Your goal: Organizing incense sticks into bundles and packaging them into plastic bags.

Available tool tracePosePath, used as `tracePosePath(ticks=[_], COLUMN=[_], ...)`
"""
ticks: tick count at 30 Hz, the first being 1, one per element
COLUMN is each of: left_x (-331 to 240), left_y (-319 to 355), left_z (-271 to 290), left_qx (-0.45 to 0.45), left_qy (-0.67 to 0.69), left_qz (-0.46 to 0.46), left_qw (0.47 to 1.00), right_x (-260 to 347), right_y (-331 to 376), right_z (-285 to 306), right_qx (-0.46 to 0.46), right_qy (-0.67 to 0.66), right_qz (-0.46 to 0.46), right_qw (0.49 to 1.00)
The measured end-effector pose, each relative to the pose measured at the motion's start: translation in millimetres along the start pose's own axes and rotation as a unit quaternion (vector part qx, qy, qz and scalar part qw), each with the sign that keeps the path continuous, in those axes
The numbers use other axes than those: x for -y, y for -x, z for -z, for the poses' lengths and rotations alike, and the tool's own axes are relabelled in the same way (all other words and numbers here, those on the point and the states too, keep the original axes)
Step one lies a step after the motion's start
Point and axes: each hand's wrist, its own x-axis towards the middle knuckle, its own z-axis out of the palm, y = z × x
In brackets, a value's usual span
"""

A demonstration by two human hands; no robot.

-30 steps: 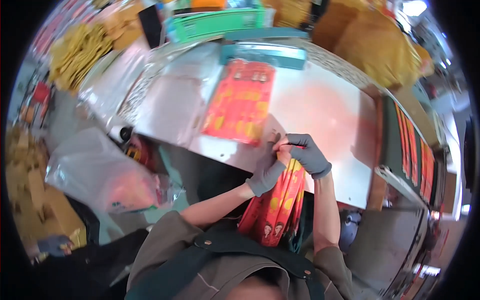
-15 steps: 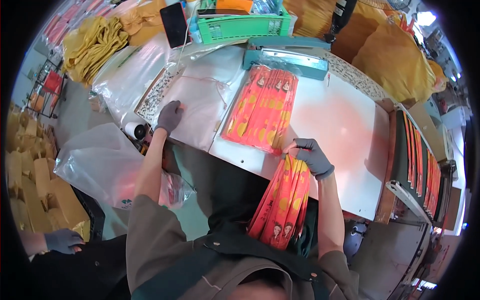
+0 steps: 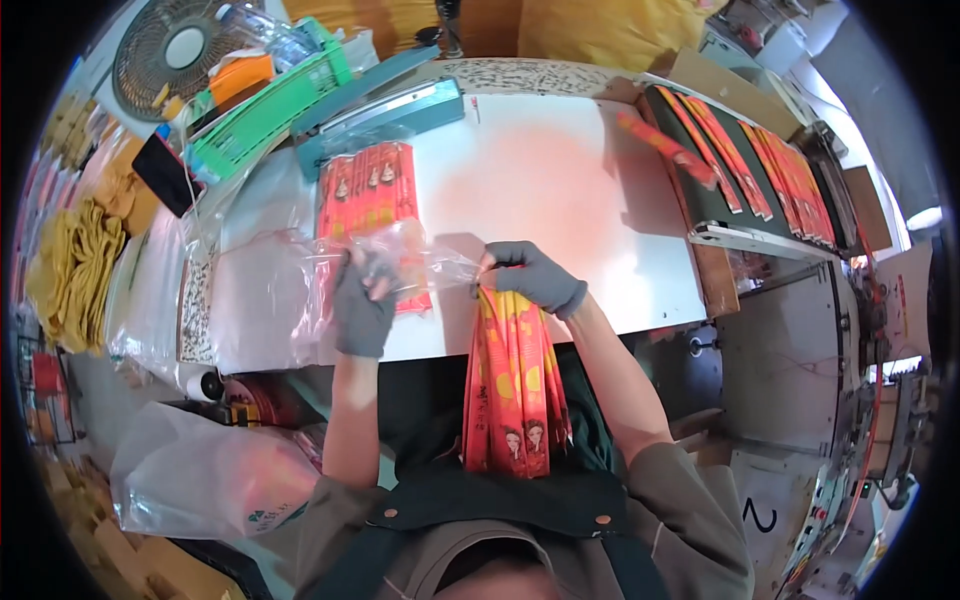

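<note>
My right hand (image 3: 532,278), in a grey glove with bare fingertips, is closed on the top end of a bundle of slim red and yellow packets (image 3: 512,385). The bundle hangs down in front of my apron, over the table's near edge. My left hand (image 3: 365,308), gloved the same way, grips a clear plastic bag (image 3: 420,258), which stretches across to my right fingertips. Beneath that bag and my left hand lies a bagged row of the same packets (image 3: 370,190), flat on the white table (image 3: 560,200).
A teal bag sealer (image 3: 390,112) and a green crate (image 3: 270,120) stand at the back left. Clear bags (image 3: 262,290) are stacked at left. On the right, a dark conveyor belt (image 3: 690,140) carries several packets; one blurred packet (image 3: 668,152) is at its table-side edge.
My view has swung to the right. My left hand has left the stacked bags and come near my right hand with a clear bag. A blurred packet appears by the conveyor.
</note>
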Motion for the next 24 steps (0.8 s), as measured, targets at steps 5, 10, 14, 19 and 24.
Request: tracePosePath(ticks=[5, 10, 14, 19, 24], left_x=[37.9, 70.7, 69.1, 82.3, 17.0], left_y=[3.3, 29.5, 57.7, 129.2, 76.1], left_z=[-48.3, -43.1, 1.4, 35.6, -51.9], left_qx=[0.033, 0.268, 0.287, 0.287, 0.226], left_qy=[-0.654, -0.631, -0.683, -0.688, -0.515], left_qz=[-0.268, -0.323, -0.273, -0.113, 0.09], left_qw=[0.706, 0.653, 0.613, 0.657, 0.822], right_x=[15.9, -0.8, -80.3, -122.9, -10.3], right_y=[17.3, 28.4, 93.0, 171.6, 154.3], right_z=[-0.3, -4.6, -17.0, -56.4, -24.5], right_qx=[-0.013, -0.12, -0.185, -0.181, -0.128], right_qy=[0.023, -0.222, -0.053, 0.075, 0.257], right_qz=[0.041, 0.093, 0.008, 0.026, 0.034], right_qw=[0.999, 0.963, 0.981, 0.98, 0.957])
